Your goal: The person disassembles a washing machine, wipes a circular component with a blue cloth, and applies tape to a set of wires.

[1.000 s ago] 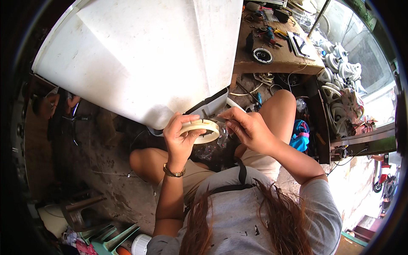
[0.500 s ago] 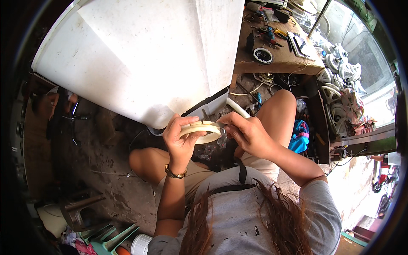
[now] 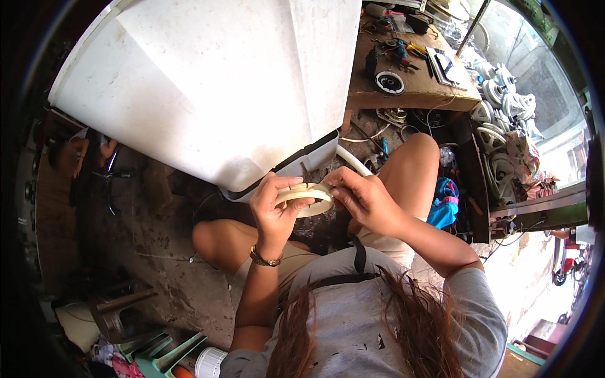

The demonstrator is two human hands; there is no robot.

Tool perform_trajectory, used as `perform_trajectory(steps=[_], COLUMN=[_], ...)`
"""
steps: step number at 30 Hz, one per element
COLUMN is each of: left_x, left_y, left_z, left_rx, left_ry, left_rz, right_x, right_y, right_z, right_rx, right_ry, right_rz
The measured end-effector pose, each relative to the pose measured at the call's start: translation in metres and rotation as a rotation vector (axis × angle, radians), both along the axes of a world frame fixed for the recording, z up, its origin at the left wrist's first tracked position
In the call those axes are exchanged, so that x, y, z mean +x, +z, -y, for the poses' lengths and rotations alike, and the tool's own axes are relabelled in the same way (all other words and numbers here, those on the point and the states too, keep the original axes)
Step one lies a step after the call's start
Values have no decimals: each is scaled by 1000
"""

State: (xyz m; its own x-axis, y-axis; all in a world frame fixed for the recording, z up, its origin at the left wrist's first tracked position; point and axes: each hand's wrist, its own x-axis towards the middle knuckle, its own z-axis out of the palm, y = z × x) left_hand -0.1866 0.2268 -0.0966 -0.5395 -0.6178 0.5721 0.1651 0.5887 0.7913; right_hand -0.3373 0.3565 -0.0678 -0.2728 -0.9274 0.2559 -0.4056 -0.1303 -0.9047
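In front of my lap my left hand point(image 3: 275, 205) pinches a cream-coloured plastic ring point(image 3: 321, 196) between thumb and fingers, gripping its left side. The ring is tilted, so I look partly through its opening. At the ring's right rim is my right hand point(image 3: 365, 198), thumb and forefinger pressed together. What those right fingers pinch is mostly hidden; the fingertips touch or nearly touch the rim. Just beyond the hands stands a big white appliance panel point(image 3: 208, 82), its dark lower edge close to my left fingers.
A wooden workbench point(image 3: 409, 99) at the far right bears pliers, a round black-and-white part point(image 3: 389, 82) and papers. White plastic parts point(image 3: 504, 101) heap beside it. A blue cloth point(image 3: 445, 205) lies by my right knee. At the far left shows another person's arm point(image 3: 82, 157). A green stool point(image 3: 170, 353) sits lower left.
My left hand has shifted slightly right with the ring, bringing it closer to my right fingers. The dark flat piece seen at my right fingertips is now mostly hidden.
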Motion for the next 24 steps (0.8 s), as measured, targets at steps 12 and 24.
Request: perform_trajectory(steps=[12, 24], left_x=[0, -1], left_y=[1, 0], left_z=[3, 6], left_rx=[71, 61], left_ry=[-103, -163], left_rz=[13, 56], right_x=[-22, -35], right_y=[-4, -16], right_z=[6, 10], right_rx=[54, 302], right_ry=[299, 567], right_rz=[149, 883])
